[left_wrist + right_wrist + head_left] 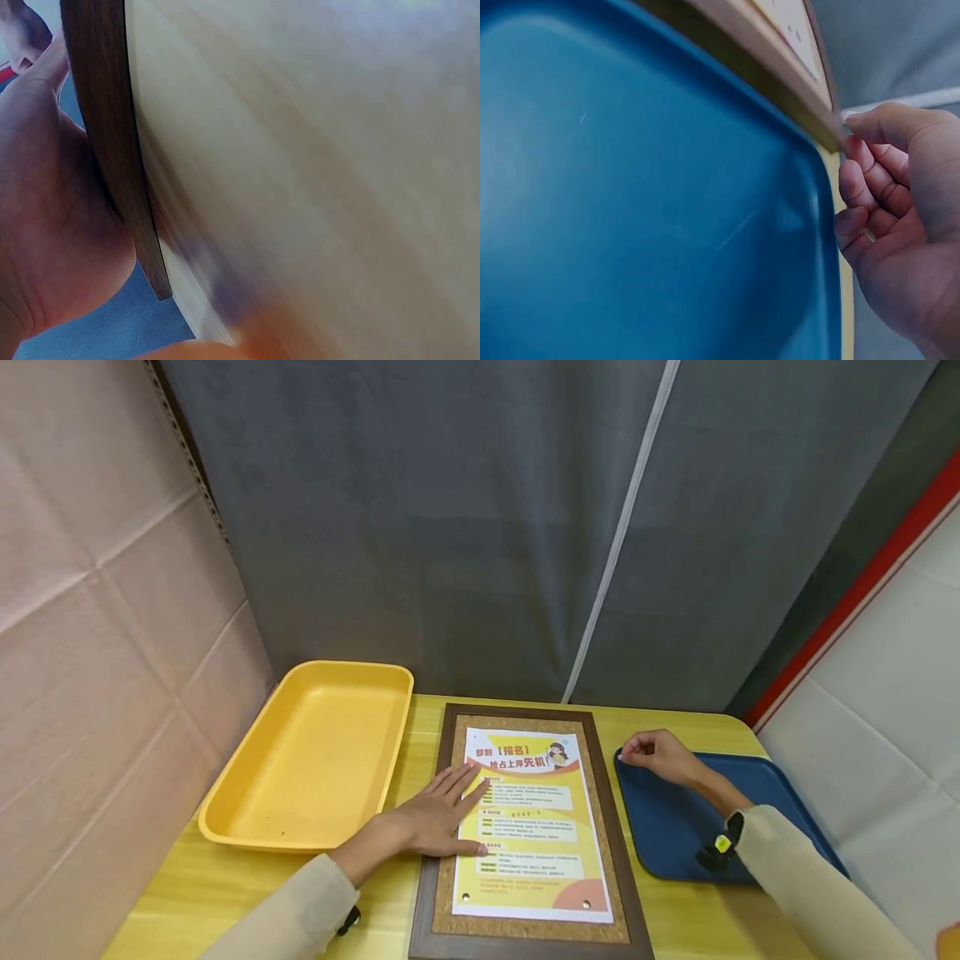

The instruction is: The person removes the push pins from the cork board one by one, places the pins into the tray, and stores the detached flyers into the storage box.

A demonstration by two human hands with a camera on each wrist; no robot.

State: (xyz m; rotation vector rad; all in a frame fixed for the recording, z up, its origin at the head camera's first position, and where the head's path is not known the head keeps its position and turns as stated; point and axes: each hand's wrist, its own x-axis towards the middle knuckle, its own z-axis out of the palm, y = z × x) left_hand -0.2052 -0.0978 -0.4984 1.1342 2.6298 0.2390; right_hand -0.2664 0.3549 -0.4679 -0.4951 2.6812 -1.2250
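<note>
Poster (534, 827) under left hand (435, 817); right hand's (666, 757) speck (621, 757) unclear.

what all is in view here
yellow tray: 1, yellow, left
blue tray: 1, blue, right
board: 1, brown, between trays
poster: 1, mostly yellow, on board
pins: 2 clear, metallic, poster's bottom
table: 1, yellow, underneath
curtain: 1, grey, behind
strip: 1, white, on curtain
walls: 2, pale, both sides
band: 1, red, right wall
orange thing: 1, orange, lower right
wrist devices: 2, black, both sides
sleeves: 2, beige, both sides
left hand: 1, bare, on poster
right hand: 1, bare, curled, grip unclear, by blue tray
</note>
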